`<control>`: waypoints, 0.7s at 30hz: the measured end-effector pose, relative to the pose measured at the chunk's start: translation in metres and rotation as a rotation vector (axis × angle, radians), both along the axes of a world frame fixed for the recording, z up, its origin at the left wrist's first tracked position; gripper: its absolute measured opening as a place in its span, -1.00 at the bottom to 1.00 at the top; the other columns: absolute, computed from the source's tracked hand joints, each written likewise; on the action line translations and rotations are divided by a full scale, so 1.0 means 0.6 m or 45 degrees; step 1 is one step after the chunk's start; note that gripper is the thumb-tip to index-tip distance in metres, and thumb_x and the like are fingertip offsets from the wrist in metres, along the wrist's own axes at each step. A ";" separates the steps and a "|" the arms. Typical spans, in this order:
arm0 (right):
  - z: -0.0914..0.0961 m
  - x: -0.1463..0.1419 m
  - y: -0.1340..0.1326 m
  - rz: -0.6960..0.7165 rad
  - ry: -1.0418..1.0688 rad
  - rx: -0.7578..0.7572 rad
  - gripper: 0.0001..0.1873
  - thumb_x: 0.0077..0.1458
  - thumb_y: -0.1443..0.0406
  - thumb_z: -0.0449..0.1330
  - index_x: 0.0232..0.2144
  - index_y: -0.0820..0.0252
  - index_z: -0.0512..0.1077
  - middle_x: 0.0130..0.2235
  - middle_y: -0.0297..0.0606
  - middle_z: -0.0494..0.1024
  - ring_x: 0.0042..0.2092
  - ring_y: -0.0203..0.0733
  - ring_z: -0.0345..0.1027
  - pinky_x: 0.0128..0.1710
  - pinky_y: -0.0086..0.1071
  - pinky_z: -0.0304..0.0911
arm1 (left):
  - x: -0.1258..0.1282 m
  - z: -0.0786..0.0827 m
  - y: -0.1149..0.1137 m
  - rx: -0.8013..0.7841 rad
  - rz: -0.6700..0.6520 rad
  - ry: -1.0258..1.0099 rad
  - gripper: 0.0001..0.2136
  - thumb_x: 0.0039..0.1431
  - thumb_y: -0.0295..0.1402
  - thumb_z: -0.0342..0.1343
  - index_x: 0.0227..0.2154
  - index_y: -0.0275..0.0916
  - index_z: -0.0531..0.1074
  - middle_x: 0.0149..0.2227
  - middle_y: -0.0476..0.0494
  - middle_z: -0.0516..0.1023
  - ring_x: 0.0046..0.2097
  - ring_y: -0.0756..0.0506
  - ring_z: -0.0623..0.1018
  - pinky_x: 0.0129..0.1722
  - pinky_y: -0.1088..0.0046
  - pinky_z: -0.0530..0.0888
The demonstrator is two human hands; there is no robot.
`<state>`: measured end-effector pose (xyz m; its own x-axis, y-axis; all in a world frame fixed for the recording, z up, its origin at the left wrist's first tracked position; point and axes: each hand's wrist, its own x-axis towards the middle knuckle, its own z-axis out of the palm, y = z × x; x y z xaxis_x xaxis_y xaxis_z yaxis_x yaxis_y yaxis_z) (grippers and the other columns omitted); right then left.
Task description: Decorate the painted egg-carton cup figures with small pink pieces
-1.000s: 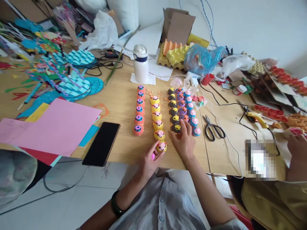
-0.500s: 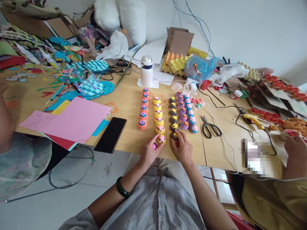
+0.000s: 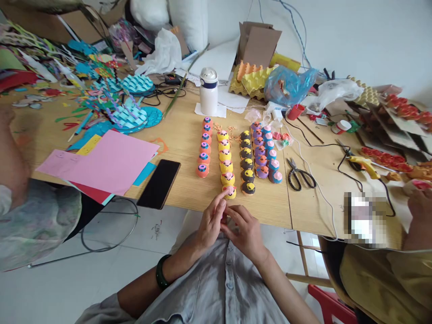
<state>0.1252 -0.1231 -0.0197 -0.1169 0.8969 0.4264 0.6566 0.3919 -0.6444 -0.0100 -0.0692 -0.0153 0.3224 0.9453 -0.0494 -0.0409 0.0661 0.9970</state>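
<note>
My left hand (image 3: 209, 223) and my right hand (image 3: 243, 232) meet just off the front edge of the wooden table (image 3: 178, 135), fingertips pinched together. What is between them is too small to make out. Right beyond them stand rows of painted egg-carton cups: an orange row (image 3: 204, 146), a yellow row (image 3: 225, 163), a brown row (image 3: 247, 162), a purple row (image 3: 259, 153) and a blue row (image 3: 272, 155). The nearest cup is the last yellow one (image 3: 230, 192).
A black phone (image 3: 158, 183) and pink paper (image 3: 101, 162) lie to the left, scissors (image 3: 300, 175) and a yellow glue gun (image 3: 362, 164) to the right, a white bottle (image 3: 208, 91) behind. Another person's arm (image 3: 13, 171) is at the left, a co-worker's hand (image 3: 418, 211) at the right.
Both my hands have drawn back from the ends of the yellow and brown rows and come together off the table's edge. The view has shifted a little.
</note>
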 end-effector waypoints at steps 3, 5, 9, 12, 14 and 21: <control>0.001 -0.019 -0.008 -0.130 0.001 0.021 -0.75 0.25 0.33 0.23 -0.02 0.05 0.48 -0.16 -0.14 0.57 -0.19 -0.10 0.47 -0.27 -0.26 0.42 | 0.001 0.008 -0.005 0.036 -0.094 0.066 -0.50 0.41 -0.04 -0.09 0.19 -0.28 0.41 -0.01 -0.27 0.58 0.12 -0.18 0.50 0.25 0.24 0.36; -0.002 -0.022 -0.011 -0.142 0.037 -0.010 -0.81 0.25 0.34 0.21 -0.09 0.07 0.50 -0.21 -0.17 0.55 -0.23 -0.13 0.45 -0.31 -0.29 0.40 | -0.001 0.010 -0.007 -0.046 -0.215 0.075 -0.49 0.39 -0.03 -0.05 0.19 -0.28 0.40 -0.12 -0.23 0.62 -0.03 -0.16 0.58 0.10 0.28 0.48; 0.000 -0.009 -0.009 -0.159 0.259 -0.145 -0.85 0.27 0.32 0.20 -0.12 0.10 0.52 -0.35 -0.29 0.47 -0.40 -0.26 0.35 -0.43 -0.39 0.32 | -0.007 0.008 -0.008 -0.322 -0.309 -0.060 -0.45 0.34 0.03 -0.01 0.17 -0.29 0.41 -0.48 -0.01 0.48 -0.54 0.01 0.42 -0.53 0.50 0.47; 0.006 0.006 -0.005 -0.279 0.400 -0.203 -0.84 0.27 0.29 0.22 -0.12 0.10 0.54 -0.41 -0.35 0.43 -0.44 -0.29 0.29 -0.44 -0.40 0.30 | -0.011 0.005 -0.003 -0.491 -0.281 -0.156 -0.50 0.26 0.02 0.12 0.00 -0.34 0.51 -0.56 0.08 0.32 -0.60 0.07 0.28 -0.65 0.56 0.38; 0.008 0.012 -0.003 -0.287 0.452 -0.271 -0.84 0.27 0.28 0.22 -0.12 0.10 0.55 -0.42 -0.35 0.46 -0.43 -0.29 0.32 -0.42 -0.40 0.31 | -0.012 0.004 0.003 -0.523 -0.286 -0.178 -0.56 0.20 -0.02 0.21 -0.14 -0.36 0.55 -0.50 0.03 0.37 -0.57 0.09 0.31 -0.60 0.56 0.44; -0.003 0.015 0.000 -0.331 0.694 -0.427 -0.85 0.25 0.20 0.24 -0.17 0.11 0.52 -0.34 -0.26 0.60 -0.41 -0.27 0.47 -0.46 -0.42 0.40 | -0.005 0.005 0.020 -0.502 -0.285 -0.080 -0.60 0.17 -0.04 0.24 -0.18 -0.33 0.52 -0.44 0.00 0.44 -0.54 0.09 0.37 -0.57 0.55 0.49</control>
